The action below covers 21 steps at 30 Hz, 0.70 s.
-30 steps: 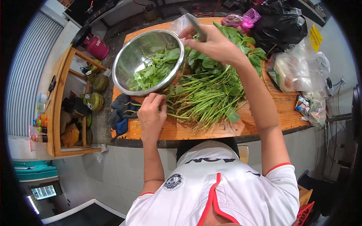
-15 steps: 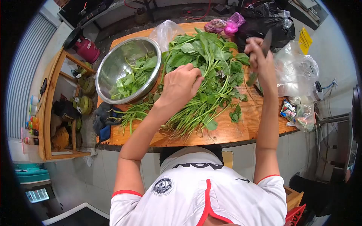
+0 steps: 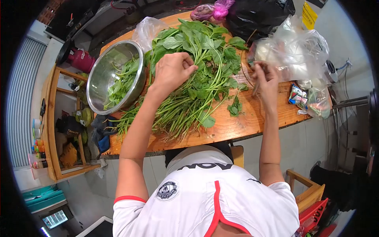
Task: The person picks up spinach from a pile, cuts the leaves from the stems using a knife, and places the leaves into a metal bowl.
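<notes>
While the left hand (image 3: 173, 71) curls over leafy greens (image 3: 199, 85) on the tabletop (image 3: 244, 123), grip unclear, the right hand (image 3: 266, 79) clasps a slim tool (image 3: 256, 87); light, soft leaves (image 3: 173, 41) likely bruise, so hold the stems (image 3: 173, 118).

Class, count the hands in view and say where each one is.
2: the left hand over the leafy greens, and the right hand to their right, over the wooden table. No others show.
</notes>
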Available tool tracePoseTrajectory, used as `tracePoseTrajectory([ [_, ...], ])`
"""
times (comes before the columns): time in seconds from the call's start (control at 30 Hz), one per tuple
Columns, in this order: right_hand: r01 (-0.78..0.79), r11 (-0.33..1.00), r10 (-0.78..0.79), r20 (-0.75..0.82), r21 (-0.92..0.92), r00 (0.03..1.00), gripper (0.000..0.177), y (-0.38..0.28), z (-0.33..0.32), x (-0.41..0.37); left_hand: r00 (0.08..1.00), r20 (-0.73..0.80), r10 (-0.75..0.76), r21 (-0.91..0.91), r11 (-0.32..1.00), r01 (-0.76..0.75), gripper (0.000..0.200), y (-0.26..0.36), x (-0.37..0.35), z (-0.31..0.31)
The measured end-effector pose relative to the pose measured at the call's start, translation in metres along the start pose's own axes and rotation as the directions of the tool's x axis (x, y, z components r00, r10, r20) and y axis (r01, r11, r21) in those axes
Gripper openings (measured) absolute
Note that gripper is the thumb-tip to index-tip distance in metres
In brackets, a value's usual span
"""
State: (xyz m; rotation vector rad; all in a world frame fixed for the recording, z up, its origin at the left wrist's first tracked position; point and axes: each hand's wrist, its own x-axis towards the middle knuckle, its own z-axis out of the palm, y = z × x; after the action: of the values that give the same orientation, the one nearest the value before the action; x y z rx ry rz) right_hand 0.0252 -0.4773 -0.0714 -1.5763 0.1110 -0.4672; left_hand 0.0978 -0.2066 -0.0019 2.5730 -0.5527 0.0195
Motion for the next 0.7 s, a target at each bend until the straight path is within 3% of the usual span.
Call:
tracePoseTrajectory([
  [0.07,-0.027,0.993,0.021,0.057,0.114,0.998,0.03,0.008,0.009,-0.007,0.999,0.034,0.007,-0.085,0.996,-0.004,0.021,-0.004,0.002,-0.009],
  [0.1,-0.046,0.998,0.045,0.035,0.033,0.998,0.035,0.0,0.015,-0.011,0.999,0.049,0.007,-0.131,0.991,0.0,0.022,-0.007,0.003,-0.014],
  [0.2,-0.092,0.982,0.084,0.056,0.167,0.995,0.037,-0.004,0.01,-0.013,0.996,0.084,-0.025,-0.322,0.945,0.051,0.021,-0.008,0.0,-0.046],
  [0.37,-0.058,0.992,0.059,0.0,0.114,0.998,0.037,-0.003,0.011,-0.015,0.994,-0.109,-0.01,-0.319,0.947,-0.025,0.016,-0.003,-0.012,-0.098],
  [0.47,-0.046,0.995,0.045,0.016,0.088,0.999,0.036,-0.001,0.01,-0.014,0.994,-0.109,0.001,-0.486,0.873,-0.054,0.016,-0.004,-0.014,-0.112],
  [0.5,-0.064,0.988,0.063,0.014,0.141,0.998,0.033,-0.003,0.012,-0.014,0.998,-0.07,0.0,-0.578,0.815,-0.04,0.017,-0.001,-0.015,-0.117],
  [0.6,0.01,0.998,-0.009,-0.009,0.058,1.0,0.026,-0.017,0.025,-0.014,0.999,-0.037,0.034,-0.782,0.621,-0.05,0.017,-0.001,-0.014,-0.117],
  [0.7,0.037,0.993,-0.046,0.077,0.11,0.996,0.021,-0.052,0.049,-0.015,0.993,-0.085,0.085,-0.917,0.383,-0.111,0.018,0.001,-0.013,-0.116],
])
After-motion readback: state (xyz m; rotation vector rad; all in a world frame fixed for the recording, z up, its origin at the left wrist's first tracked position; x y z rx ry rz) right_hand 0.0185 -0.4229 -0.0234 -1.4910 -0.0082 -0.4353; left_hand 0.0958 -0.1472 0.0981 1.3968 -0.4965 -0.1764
